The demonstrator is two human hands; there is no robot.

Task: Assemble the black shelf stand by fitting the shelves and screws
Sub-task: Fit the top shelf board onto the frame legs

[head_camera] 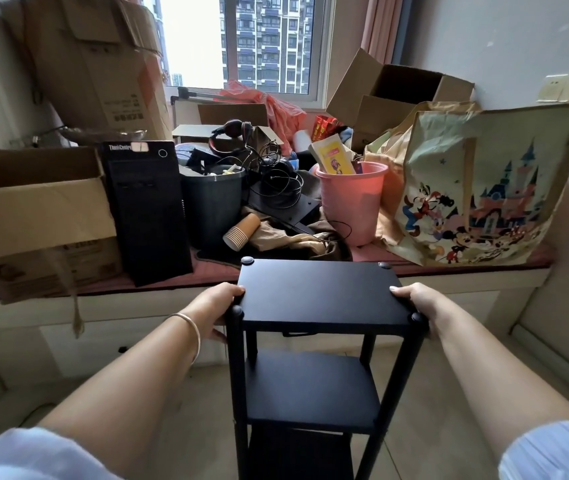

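Note:
The black shelf stand (317,292) stands upright on the floor in front of me, with a top shelf, a middle shelf (310,389) and a lower shelf (297,452) between black posts. Round black caps sit at the top shelf's corners. My left hand (214,306) grips the top shelf's left edge, thumb on top. On the opposite edge, my right hand (418,303) holds it the same way.
Just behind the stand runs a window ledge (449,275) crowded with cardboard boxes (34,206), a black computer tower (144,209), a dark bin (212,202), a pink bucket (352,199), tangled headphones and a cartoon-printed bag (484,188). Tiled floor lies on both sides.

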